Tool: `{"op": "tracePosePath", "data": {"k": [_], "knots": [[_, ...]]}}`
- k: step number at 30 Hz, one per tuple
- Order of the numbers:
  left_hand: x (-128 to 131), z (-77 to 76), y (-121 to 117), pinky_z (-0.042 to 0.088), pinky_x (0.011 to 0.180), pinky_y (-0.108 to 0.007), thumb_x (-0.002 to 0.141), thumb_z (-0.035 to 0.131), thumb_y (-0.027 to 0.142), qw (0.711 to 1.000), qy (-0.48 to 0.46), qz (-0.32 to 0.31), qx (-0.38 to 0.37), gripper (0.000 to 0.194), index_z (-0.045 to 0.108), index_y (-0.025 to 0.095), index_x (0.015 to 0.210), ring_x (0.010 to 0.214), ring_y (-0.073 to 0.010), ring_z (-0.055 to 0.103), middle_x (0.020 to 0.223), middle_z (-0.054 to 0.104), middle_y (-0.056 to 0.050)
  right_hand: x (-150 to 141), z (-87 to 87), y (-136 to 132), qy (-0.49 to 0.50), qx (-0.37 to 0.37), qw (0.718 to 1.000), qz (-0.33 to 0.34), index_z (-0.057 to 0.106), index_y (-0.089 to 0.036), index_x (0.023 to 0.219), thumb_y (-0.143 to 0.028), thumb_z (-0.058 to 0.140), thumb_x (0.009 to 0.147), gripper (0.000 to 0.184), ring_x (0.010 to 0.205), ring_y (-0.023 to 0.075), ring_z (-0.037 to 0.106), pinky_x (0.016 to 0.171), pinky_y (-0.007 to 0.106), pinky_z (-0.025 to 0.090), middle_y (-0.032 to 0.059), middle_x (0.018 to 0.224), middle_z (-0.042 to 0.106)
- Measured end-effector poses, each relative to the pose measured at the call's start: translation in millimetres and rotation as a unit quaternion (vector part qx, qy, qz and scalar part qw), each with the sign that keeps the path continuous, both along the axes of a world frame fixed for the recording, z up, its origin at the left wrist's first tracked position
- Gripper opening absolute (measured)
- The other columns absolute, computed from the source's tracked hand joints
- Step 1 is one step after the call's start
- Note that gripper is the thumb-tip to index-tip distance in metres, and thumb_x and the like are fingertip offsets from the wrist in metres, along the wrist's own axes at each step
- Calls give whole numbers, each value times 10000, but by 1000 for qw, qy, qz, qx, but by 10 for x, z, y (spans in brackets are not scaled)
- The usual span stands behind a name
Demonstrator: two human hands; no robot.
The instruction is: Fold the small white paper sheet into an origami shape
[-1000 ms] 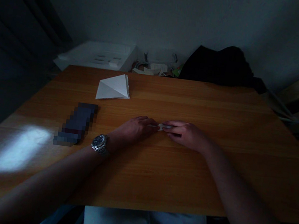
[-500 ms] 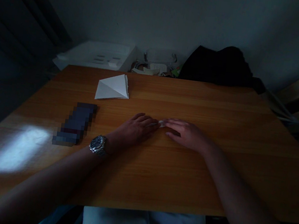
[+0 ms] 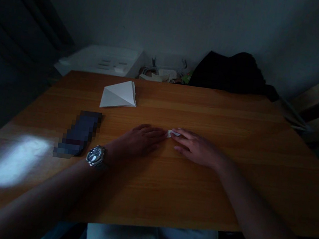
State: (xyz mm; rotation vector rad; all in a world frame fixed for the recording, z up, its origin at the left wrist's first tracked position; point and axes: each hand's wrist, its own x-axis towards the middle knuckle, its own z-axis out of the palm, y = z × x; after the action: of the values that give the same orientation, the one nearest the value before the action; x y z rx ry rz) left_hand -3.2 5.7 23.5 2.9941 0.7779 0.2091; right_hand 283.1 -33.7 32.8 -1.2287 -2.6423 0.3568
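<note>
Both hands lie low over the middle of the wooden table (image 3: 167, 191), with a small white piece of folded paper (image 3: 169, 134) between their fingertips. My left hand (image 3: 142, 140) is palm down and open, its fingers stretched out so the tips reach the paper's left end. A silver watch (image 3: 95, 155) is on that wrist. From the other side, my right hand (image 3: 195, 147) rests its outstretched fingers on the paper's right part, thumb held apart below. Those fingers cover some of the paper, so its full shape is hidden.
A larger folded white paper (image 3: 119, 94) lies toward the back left. Nearer on the left is a dark, pixelated flat object (image 3: 79, 134). Behind the table edge stand a white plastic tray (image 3: 105, 59), assorted small items and a black cloth-like heap (image 3: 228, 73).
My left hand has slid a little to the left, away from my right hand. More of the small paper shows between them. The view has shifted slightly.
</note>
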Motion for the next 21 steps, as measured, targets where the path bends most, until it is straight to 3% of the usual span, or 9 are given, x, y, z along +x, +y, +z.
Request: {"op": "tracePosePath", "data": {"k": [9,21], "knots": [[10,46,-42,288,1194,-407,1100,348,408,1000,-7,2,2,466,487,231,1508,1460,-220,433,1568,486,-47,118,-39,93,42,-31,998,16,549,-295,1476,-354,385,1085,428,1480,219,421,1233,440,373,5,1603,441],[3,33,-28,315,1198,-429,1079,400,436,1000,-3,-4,-8,503,444,236,1539,1470,-248,416,1594,450,-51,80,-48,67,37,-19,999,17,590,-284,1442,-328,402,1077,414,1496,224,394,1246,443,350,0,1609,432]]}}
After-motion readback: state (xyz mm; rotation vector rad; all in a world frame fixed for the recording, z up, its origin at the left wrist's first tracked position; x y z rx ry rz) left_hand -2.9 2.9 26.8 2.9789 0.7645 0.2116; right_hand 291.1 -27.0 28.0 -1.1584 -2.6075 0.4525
